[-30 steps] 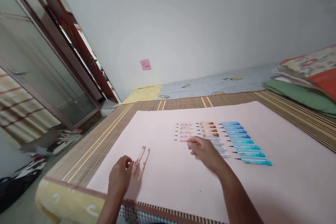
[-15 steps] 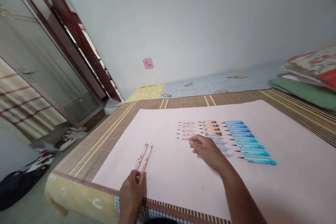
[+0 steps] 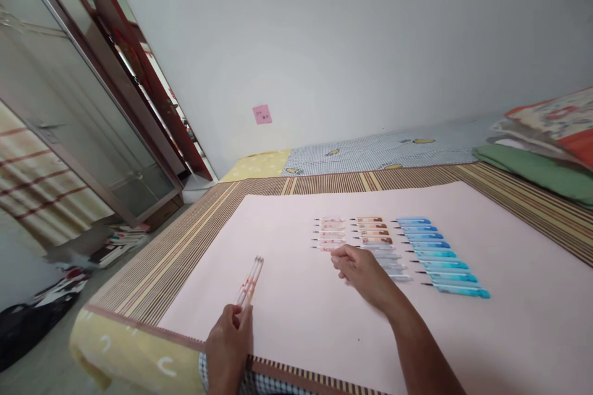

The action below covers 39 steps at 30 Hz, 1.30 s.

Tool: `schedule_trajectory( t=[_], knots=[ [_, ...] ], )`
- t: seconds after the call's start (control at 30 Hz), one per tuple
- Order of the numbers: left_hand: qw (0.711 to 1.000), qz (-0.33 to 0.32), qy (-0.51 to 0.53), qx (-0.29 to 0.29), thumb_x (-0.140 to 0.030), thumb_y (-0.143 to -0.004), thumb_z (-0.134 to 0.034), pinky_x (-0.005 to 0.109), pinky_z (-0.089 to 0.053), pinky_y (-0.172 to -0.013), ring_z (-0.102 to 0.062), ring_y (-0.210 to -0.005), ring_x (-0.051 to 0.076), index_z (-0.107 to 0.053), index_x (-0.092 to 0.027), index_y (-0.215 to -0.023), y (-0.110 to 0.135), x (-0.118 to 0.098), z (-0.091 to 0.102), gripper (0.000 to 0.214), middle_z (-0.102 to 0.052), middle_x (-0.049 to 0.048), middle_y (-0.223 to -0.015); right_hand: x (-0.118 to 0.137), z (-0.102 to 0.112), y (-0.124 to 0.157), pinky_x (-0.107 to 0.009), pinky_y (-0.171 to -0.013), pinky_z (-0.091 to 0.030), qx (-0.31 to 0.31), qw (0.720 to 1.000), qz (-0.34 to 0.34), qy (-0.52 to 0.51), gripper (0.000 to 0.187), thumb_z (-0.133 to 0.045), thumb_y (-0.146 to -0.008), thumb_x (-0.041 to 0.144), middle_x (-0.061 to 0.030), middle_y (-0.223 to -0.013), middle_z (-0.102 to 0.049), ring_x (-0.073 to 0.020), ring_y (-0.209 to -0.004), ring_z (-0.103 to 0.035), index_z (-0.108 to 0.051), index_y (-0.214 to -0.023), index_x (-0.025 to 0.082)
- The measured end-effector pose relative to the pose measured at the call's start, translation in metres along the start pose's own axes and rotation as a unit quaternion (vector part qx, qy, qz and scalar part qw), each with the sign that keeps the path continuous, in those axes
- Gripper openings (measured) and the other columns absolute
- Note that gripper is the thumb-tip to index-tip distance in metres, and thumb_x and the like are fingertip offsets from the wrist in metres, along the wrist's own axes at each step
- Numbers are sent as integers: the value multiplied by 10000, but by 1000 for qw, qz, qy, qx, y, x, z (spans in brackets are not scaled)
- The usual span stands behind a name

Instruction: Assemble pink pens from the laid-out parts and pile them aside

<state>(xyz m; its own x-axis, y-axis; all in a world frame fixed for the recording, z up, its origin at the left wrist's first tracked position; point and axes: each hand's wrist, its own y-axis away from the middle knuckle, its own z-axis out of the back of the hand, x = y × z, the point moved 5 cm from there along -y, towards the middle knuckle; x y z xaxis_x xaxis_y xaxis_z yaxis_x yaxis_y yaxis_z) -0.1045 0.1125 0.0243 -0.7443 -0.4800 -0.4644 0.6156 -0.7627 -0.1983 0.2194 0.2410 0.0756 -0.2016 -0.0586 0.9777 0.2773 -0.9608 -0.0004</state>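
My left hand [image 3: 230, 339] is closed on two pink pens [image 3: 250, 279] near the front edge of a pale pink sheet [image 3: 287, 296]; the pens lie side by side, tips pointing away. My right hand [image 3: 359, 268] rests on the sheet with its fingers curled, pinching the end of the nearest pen in a row of pink pens [image 3: 328, 233]. To the right lie a row of brown pens [image 3: 370, 229], some pale ones partly hidden by my hand, and a row of blue pens [image 3: 430, 253].
The sheet lies on a striped mat [image 3: 185, 241] over a bed. Folded bedding and a green pillow [image 3: 532, 166] sit at the right. A glass-door cabinet [image 3: 83, 111] stands at the left, with books [image 3: 115, 241] and a dark bag [image 3: 28, 327] on the floor.
My left hand has drawn back toward the front edge, and the two pens it holds have closed from a spread V to lying together. My right hand has stayed by the pink row.
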Motion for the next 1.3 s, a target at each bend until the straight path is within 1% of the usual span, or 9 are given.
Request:
schedule_trajectory(
  t=[0.27, 0.4, 0.5, 0.6, 0.7, 0.87, 1.1, 1.3],
  knots=[
    [1000, 15, 18, -6, -539, -828, -454, 377, -431, -720, -691, -761, 326, -539, -281, -812, 1, 0, 4, 272, -708, 69, -699, 0, 0, 0, -320, -698, -502, 3, 1000, -9, 2, 291, -571, -848, 482, -41, -895, -656, -190, -791, -639, -659, -901, 210],
    [999, 19, 34, -9, -571, -795, -493, 372, -429, -702, -676, -720, 310, -515, -286, -771, 0, 1, 6, 287, -699, 62, -687, -2, -1, -1, -319, -702, -506, 2, 1000, -8, 8, 281, -567, -850, 471, -41, -887, -662, -194, -798, -647, -664, -902, 212],
    [999, 20, 44, -3, -577, -774, -519, 365, -429, -687, -666, -697, 299, -525, -283, -781, -1, 4, 6, 294, -685, 50, -662, -7, -1, -3, -313, -687, -502, 2, 1000, 0, 10, 282, -575, -848, 469, -42, -882, -678, -192, -785, -647, -671, -914, 213],
    [999, 16, 48, 9, -551, -779, -512, 365, -436, -696, -673, -711, 298, -559, -278, -792, -1, 5, 6, 278, -692, 53, -666, -10, -1, -5, -316, -696, -502, 2, 1000, 4, 16, 281, -569, -859, 470, -40, -899, -685, -191, -788, -652, -672, -924, 217],
    [999, 16, 44, 8, -533, -790, -496, 371, -440, -714, -682, -734, 304, -576, -275, -787, -1, 4, 7, 270, -715, 68, -694, -8, -1, -4, -320, -709, -504, 6, 1000, -2, 20, 278, -562, -866, 468, -38, -911, -680, -192, -799, -659, -667, -927, 218],
    [998, 23, 51, -3, -543, -797, -512, 370, -441, -703, -685, -729, 303, -551, -278, -759, -1, 6, 6, 271, -728, 72, -703, -4, 1, -2, -325, -698, -502, 2, 1000, -3, 25, 274, -567, -859, 463, -42, -893, -674, -197, -786, -659, -664, -916, 213],
    [998, 22, 64, -11, -535, -810, -532, 362, -444, -692, -678, -710, 293, -540, -279, -739, 0, 6, 7, 266, -714, 61, -680, -5, -1, -2, -324, -707, -497, -1, 1000, 0, 17, 279, -578, -844, 472, -32, -865, -677, -189, -769, -651, -670, -901, 215],
    [996, 29, 80, -7, -545, -802, -557, 363, -443, -701, -675, -713, 287, -555, -275, -741, -1, 9, 6, 278, -711, 53, -684, -9, -2, -3, -316, -704, -494, 2, 1000, -1, 24, 273, -566, -870, 461, -28, -851, -667, -188, -774, -650, -670, -922, 213]
  ],
)
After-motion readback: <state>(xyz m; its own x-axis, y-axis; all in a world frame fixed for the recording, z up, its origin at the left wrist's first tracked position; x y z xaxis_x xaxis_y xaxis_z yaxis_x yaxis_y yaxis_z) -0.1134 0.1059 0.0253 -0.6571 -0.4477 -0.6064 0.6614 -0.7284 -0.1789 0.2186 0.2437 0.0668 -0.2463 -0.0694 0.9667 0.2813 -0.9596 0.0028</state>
